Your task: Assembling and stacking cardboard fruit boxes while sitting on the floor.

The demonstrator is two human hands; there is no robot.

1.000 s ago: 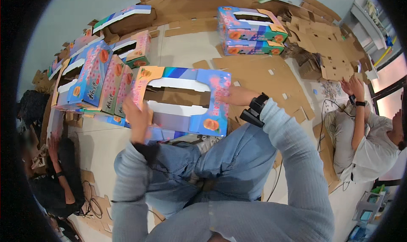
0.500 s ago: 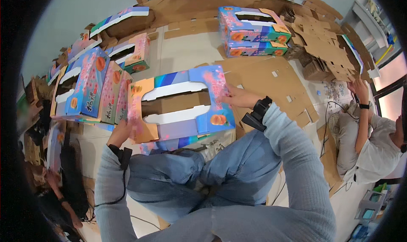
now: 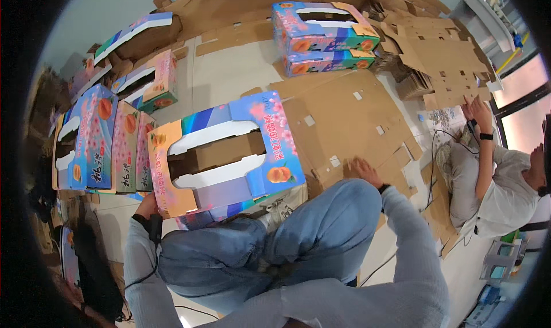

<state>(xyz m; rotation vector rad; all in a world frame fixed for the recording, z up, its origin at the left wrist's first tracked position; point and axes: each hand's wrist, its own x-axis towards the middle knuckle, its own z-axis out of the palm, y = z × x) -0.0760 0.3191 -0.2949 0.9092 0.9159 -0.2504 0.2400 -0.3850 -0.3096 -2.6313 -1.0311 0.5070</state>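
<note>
A colourful fruit carton [image 3: 282, 141] with an oblong opening and white flaps sits in front of my legs. Beneath it shows part of another printed carton [image 3: 220, 213]. My left hand [image 3: 147, 206] grips the upper carton at its near left corner, with the fingers partly hidden by the side wall. Off to the right, my right hand [image 3: 363, 171] is apart from the carton, fingers spread over a flat brown cardboard sheet [image 3: 338, 118] that lies on the floor.
Printed cartons [image 3: 94, 136] stand close at the left, with another carton [image 3: 160, 81] behind them. Two stacked cartons [image 3: 324, 35] stand at the back. Flattened cardboard [image 3: 442, 52] is piled at the far right. A seated person [image 3: 493, 184] works at the right, one hand near that pile.
My right hand has let go of the carton's right side and moved right and down to the cardboard sheet. My left hand has slid toward the carton's near corner. The view has shifted slightly.
</note>
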